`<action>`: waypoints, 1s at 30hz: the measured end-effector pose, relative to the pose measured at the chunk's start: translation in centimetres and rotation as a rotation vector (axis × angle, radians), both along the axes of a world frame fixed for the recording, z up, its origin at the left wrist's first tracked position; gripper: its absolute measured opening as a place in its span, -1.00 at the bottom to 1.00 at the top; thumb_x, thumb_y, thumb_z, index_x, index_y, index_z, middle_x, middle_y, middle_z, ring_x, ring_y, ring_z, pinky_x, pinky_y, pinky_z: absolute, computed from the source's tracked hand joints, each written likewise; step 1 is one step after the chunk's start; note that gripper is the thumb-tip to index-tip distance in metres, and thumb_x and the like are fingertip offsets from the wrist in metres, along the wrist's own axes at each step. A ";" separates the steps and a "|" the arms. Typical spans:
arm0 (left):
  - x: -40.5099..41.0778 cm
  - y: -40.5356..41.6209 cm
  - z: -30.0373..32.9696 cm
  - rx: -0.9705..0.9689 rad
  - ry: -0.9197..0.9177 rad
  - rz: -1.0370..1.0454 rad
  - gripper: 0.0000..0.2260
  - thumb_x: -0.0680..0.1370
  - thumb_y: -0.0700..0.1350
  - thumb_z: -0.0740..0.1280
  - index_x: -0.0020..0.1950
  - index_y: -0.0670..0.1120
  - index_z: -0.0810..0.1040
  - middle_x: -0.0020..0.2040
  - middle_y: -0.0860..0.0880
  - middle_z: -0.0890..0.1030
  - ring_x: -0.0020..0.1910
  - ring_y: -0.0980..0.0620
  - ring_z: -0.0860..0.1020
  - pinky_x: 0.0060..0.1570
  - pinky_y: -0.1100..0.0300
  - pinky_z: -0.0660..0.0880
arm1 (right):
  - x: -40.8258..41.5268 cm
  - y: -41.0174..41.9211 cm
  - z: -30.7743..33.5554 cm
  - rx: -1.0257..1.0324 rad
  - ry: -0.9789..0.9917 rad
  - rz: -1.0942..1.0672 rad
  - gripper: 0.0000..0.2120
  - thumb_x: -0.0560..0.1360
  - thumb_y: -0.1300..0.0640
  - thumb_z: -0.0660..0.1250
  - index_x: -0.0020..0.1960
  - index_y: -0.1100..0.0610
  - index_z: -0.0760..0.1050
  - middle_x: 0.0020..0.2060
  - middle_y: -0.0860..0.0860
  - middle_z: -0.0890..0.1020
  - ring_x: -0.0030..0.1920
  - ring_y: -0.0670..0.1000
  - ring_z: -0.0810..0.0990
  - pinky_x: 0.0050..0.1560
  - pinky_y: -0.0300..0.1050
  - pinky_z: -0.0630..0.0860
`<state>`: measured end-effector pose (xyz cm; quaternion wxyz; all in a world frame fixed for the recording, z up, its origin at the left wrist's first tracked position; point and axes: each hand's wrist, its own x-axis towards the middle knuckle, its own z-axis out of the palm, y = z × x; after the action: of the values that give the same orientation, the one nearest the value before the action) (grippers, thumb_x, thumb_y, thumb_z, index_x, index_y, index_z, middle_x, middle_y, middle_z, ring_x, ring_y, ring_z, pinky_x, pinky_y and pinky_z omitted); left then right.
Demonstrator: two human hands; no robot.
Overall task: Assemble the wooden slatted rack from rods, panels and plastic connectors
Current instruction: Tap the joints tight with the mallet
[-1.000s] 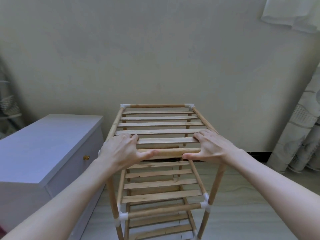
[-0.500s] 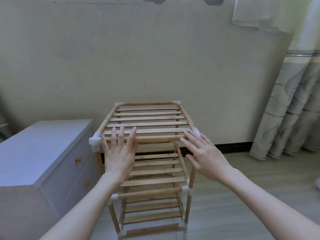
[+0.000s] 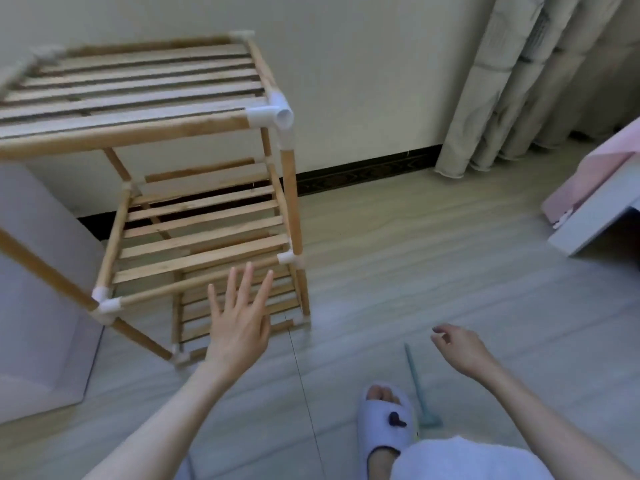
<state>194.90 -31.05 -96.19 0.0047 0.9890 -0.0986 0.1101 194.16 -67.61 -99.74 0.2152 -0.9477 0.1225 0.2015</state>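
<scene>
A person's left hand reaches forward with fingers straight and spread, palm down, holding nothing; it sits in front of the lower shelves of the wooden rack, and whether the fingertips touch the middle front rod cannot be told. The right hand hangs apart over the floor, fingers loosely curled and empty. Both forearms run off the bottom edge.

The rack stands upright on the floor near the wall, with three slatted shelves. Its top shelf is blurred and cut off at the left edge. White plastic connectors join the rods at the corners; the near right top connector is clear, the far ones smeared. The bottom shelf is partly hidden behind the left hand.

A pale cabinet beside the rack is cut off at the left. On the floor lies a thin teal tool, its shape hard to make out. A foot in a pale slipper shows below, beside white cloth. Curtains hang at right, and a pink-covered piece of furniture is cropped by the right edge
</scene>
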 end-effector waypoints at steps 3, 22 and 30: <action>2.7 0.4 -0.7 0.028 -0.047 0.006 -0.33 0.48 -0.13 0.35 0.52 -0.04 0.12 0.52 -0.22 0.11 0.49 -0.26 0.02 0.35 -0.39 -0.06 | -0.1 -1.6 -5.1 -0.040 0.111 -0.087 -0.68 0.59 0.10 0.17 0.28 0.21 0.46 0.22 0.15 0.56 0.26 0.14 0.47 0.15 -0.15 0.36; 4.9 -0.4 -2.8 0.019 -0.124 0.104 -0.32 0.43 0.01 0.34 0.48 0.01 0.13 0.45 -0.13 0.10 0.42 -0.22 0.08 0.33 -0.36 -0.15 | 4.0 4.2 -12.1 -0.143 0.005 0.037 -0.80 0.60 0.24 0.10 0.17 0.31 0.34 0.09 0.24 0.51 0.04 0.24 0.55 -0.15 -0.01 0.42; 3.6 0.4 1.9 0.028 0.190 0.046 -0.30 0.57 0.00 0.20 0.52 0.16 -0.24 0.55 -0.05 -0.10 0.50 -0.14 -0.04 0.42 -0.27 -0.19 | 7.9 9.7 4.2 0.147 -0.345 0.101 -0.87 0.53 0.17 0.23 0.00 0.24 0.44 -0.14 0.16 0.60 -0.06 0.22 0.55 -0.16 -0.01 0.42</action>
<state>198.46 -30.62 -94.28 -0.0025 0.9970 -0.0765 0.0144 202.09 -57.93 -95.54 0.2915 -0.9548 0.0210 0.0550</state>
